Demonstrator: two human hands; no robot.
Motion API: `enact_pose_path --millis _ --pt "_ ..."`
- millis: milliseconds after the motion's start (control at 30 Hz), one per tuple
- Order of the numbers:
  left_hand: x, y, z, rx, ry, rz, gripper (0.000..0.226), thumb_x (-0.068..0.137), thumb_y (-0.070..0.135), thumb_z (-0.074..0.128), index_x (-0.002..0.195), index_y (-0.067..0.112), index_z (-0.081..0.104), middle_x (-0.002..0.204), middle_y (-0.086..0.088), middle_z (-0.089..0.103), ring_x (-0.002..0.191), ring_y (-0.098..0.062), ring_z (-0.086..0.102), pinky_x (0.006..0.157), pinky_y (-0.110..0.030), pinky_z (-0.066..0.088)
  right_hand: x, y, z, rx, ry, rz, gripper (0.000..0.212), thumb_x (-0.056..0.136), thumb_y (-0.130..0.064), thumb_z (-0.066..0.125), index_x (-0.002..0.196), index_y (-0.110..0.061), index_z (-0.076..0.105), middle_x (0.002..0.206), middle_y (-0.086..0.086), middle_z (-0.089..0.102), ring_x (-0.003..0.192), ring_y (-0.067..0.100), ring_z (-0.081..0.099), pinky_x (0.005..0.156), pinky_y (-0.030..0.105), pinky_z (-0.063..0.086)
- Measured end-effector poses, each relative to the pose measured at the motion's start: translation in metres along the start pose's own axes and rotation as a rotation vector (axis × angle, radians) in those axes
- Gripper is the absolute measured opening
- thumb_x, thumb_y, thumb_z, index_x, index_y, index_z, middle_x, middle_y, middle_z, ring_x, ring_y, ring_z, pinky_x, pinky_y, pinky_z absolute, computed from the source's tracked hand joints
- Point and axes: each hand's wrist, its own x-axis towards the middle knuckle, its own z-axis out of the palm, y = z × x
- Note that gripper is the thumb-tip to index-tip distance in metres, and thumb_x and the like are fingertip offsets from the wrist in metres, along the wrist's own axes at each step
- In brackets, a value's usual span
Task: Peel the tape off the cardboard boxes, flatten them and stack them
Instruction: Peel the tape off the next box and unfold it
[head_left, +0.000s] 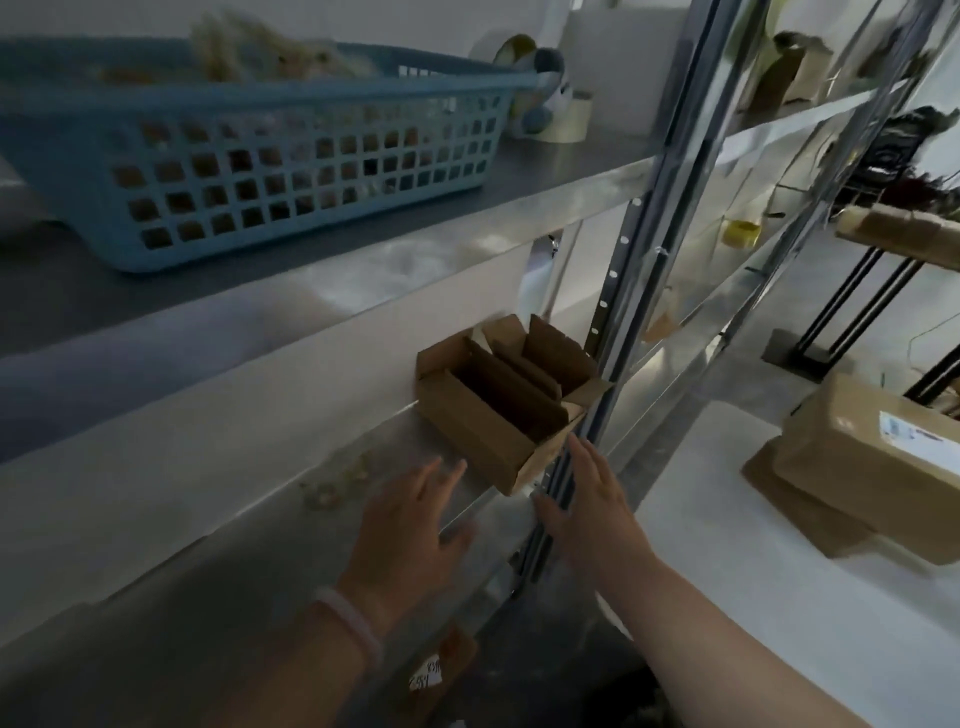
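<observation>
Cardboard box (498, 410) on shelf (363, 457), flaps open

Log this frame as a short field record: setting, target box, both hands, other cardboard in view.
setting: metal shelving unit
target: open cardboard box on lower shelf, flaps up
left hand: open, empty, short of the box
right hand: open, empty, fingertips near the box's corner
other cardboard: taped parcel on flattened cardboard, white table
upper shelf: blue plastic basket

2 bare forearms without sleeves, left hand (410, 525), right hand (592, 499), pale pink bracelet (349, 621) on left wrist
</observation>
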Motion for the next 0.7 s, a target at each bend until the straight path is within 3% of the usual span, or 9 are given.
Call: enact_pose_path --millis 100,267,400,467,567,633,700 --pt "0.031 0.016 0.017 -0.058 -0.031 -0.066 0.066 0.090 0.058 0.038 0.148 0.034 0.018 0.156 0.005 0.018 0.141 -0.014 0.018 0.110 -0.026 0.020 0.042 0.014 -0.019 0.072 -0.020 0.010 0.074 0.096 -0.047 0.048 0.152 -0.037 0.001 0.161 -0.009 0.003 0.147 0.023 0.016 0.119 0.044 0.021" --pt "0.067 0.032 0.041 -0.258 -0.052 -0.215 0.067 0.091 0.048 0.050 0.148 0.031 0.020 0.156 0.005 0.016 0.143 -0.012 0.013 0.115 -0.029 0.019 0.073 0.032 -0.025 0.150 -0.138 -0.057 0.066 0.098 -0.048 0.043 0.149 -0.047 0.001 0.159 -0.004 0.020 0.141 0.024 0.034 0.113 0.039 0.031" --pt "0.079 0.045 0.055 -0.474 -0.012 -0.362 0.070 0.089 0.049 0.054 0.148 0.032 0.019 0.151 0.013 0.020 0.138 -0.007 0.021 0.105 -0.018 0.019 0.074 0.043 -0.020 0.335 -0.087 -0.169 0.054 0.099 -0.032 0.047 0.141 -0.054 0.020 0.139 -0.024 0.042 0.127 0.004 0.044 0.108 0.028 0.037" --pt "0.082 0.049 0.057 -0.524 0.061 -0.413 0.072 0.089 0.045 0.057 0.149 0.030 0.019 0.152 0.008 0.022 0.137 -0.007 0.024 0.105 -0.019 0.021 0.080 0.047 -0.019 0.459 -0.082 -0.125 0.041 0.101 -0.028 0.044 0.136 -0.048 0.035 0.121 -0.026 0.054 0.113 -0.002 0.051 0.101 0.025 0.041" --pt "0.080 0.049 0.060 -0.562 0.103 -0.482 0.074 0.089 0.045 0.056 0.149 0.027 0.019 0.143 0.013 0.024 0.129 0.000 0.023 0.104 -0.017 0.020 0.098 0.046 -0.017 0.581 -0.121 0.031 0.025 0.103 -0.028 0.041 0.123 -0.031 0.055 0.106 -0.013 0.063 0.099 0.004 0.060 0.090 0.029 0.048" --pt "0.077 0.049 0.060 -0.623 0.105 -0.519 0.073 0.087 0.052 0.056 0.147 0.030 0.023 0.137 0.021 0.025 0.127 0.003 0.025 0.107 -0.018 0.021 0.114 0.042 -0.013 0.570 -0.191 0.092 0.025 0.102 -0.029 0.042 0.121 -0.025 0.058 0.110 -0.005 0.065 0.096 0.009 0.061 0.088 0.031 0.051" --pt "0.075 0.045 0.065 -0.636 0.110 -0.547 0.077 0.079 0.069 0.054 0.143 0.031 0.033 0.142 0.021 0.034 0.130 0.000 0.034 0.112 -0.026 0.028 0.127 0.041 -0.005 0.508 -0.314 0.149 0.034 0.101 -0.036 0.046 0.132 -0.025 0.051 0.125 -0.004 0.057 0.106 0.012 0.056 0.093 0.032 0.048"
